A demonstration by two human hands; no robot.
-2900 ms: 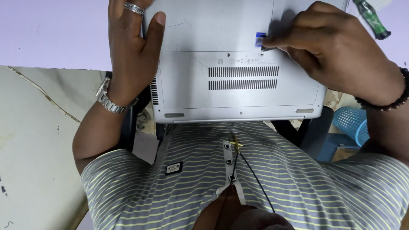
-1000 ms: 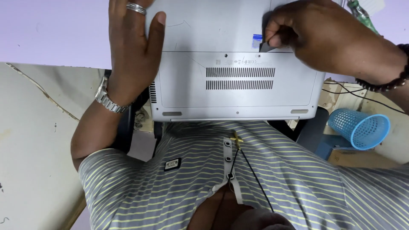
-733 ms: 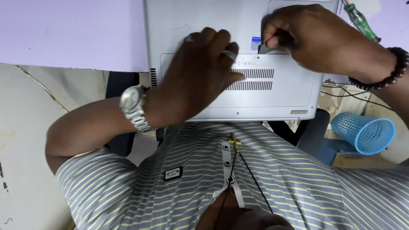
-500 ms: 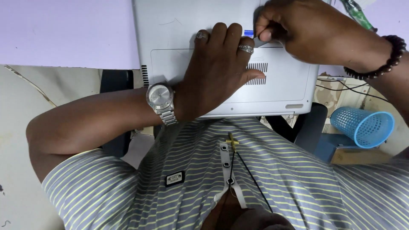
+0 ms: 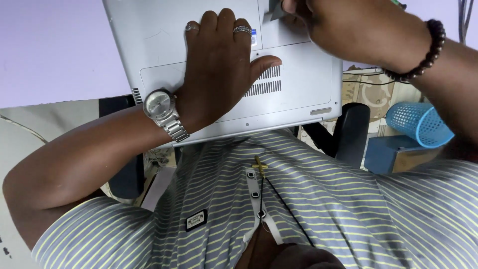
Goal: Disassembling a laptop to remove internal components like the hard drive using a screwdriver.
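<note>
A silver laptop [image 5: 298,84] lies bottom side up on the pale purple table [image 5: 55,55], its near edge against my striped shirt. My left hand [image 5: 219,65], with rings and a metal wristwatch, presses flat on the laptop's base, fingers spread, thumb by the vent slots. My right hand [image 5: 358,30], a bead bracelet at its wrist, is closed at the laptop's far right part, pinching a small dark flat tool [image 5: 274,10] against the case beside a blue sticker [image 5: 254,37]. The tool's tip is mostly hidden by my fingers.
A blue mesh basket [image 5: 418,124] stands on the floor to the right, beside a blue box [image 5: 383,154]. Black chair arms [image 5: 351,132] show under the table edge. Cables [image 5: 363,77] run along the floor at right.
My left hand left the laptop's left edge and now presses flat on the middle of its base. The laptop has turned slightly. My right hand shifted up along the case with the tool.
</note>
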